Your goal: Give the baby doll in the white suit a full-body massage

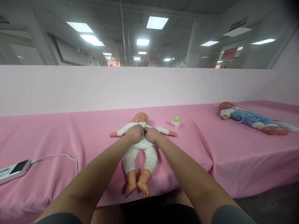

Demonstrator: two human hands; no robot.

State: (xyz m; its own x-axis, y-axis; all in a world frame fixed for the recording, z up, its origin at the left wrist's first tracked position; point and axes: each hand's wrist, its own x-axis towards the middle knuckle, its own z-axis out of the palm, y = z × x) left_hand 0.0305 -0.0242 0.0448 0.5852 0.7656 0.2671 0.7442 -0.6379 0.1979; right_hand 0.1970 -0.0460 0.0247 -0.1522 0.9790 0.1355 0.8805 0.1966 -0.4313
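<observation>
A baby doll [140, 117] in a white outfit lies on its back on the pink cloth, its arms spread and its bare feet toward me. Both my hands are at its upper chest, close together below the neck. My left hand [135, 133] is closed, with its fingers pinching the front of the white top [144, 143]. Beside it, my right hand [151, 135] is closed on the same top's front. The exact part of the cloth between the fingertips is too small to make out.
A small bottle with a green cap [176, 123] stands right of the doll. Another doll [251, 118] in blue trousers lies at the far right. A white device [15, 171] with a cable is at the left. Behind the pink-covered table [93, 124] is a wall with windows.
</observation>
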